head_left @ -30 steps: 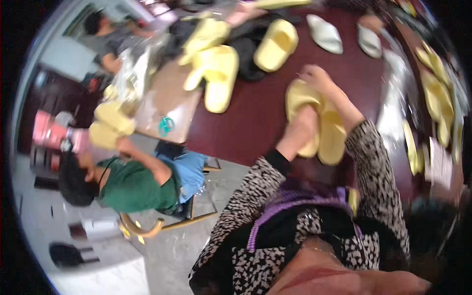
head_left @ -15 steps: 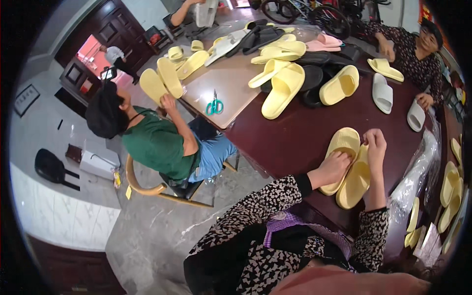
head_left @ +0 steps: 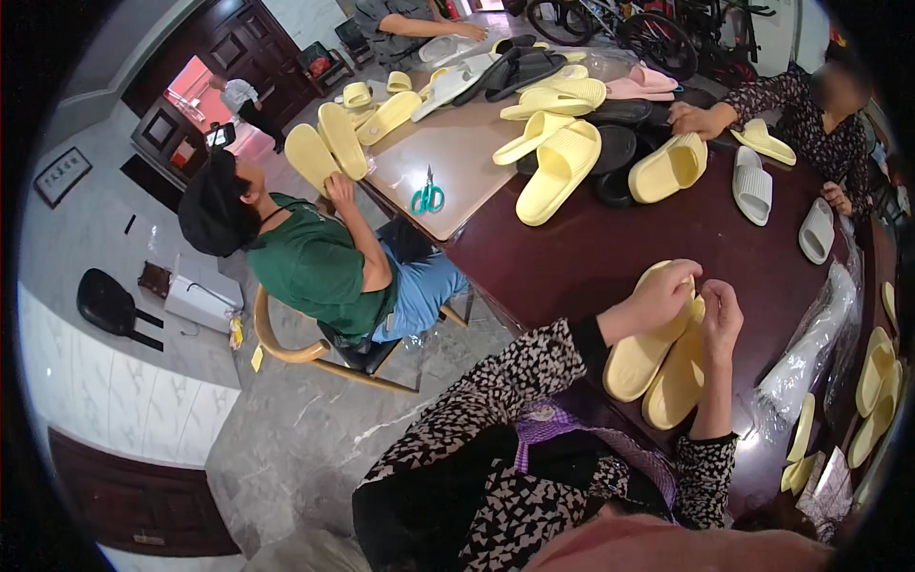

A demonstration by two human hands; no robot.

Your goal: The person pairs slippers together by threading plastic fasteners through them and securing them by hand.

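A pair of yellow slide slippers, the left slipper and the right slipper, lies side by side on the dark red table in front of me, toes pointing away. Over the toe of the left one is my left hand, its fingers drawn together in a pinch. My right hand is beside the right slipper's toe, fingers curled and nearly meeting the left fingertips. Whatever they may pinch is too small or hidden to make out.
Yellow slippers, black slippers and a grey slipper spread over the far table. Teal-handled scissors lie left. Clear plastic wrap edges the right. A seated co-worker holds yellow slippers; another reaches in at right.
My left hand has come out of the left slipper and risen toward my right hand. The co-worker at right now touches a yellow slipper. The person at the back leans over the table.
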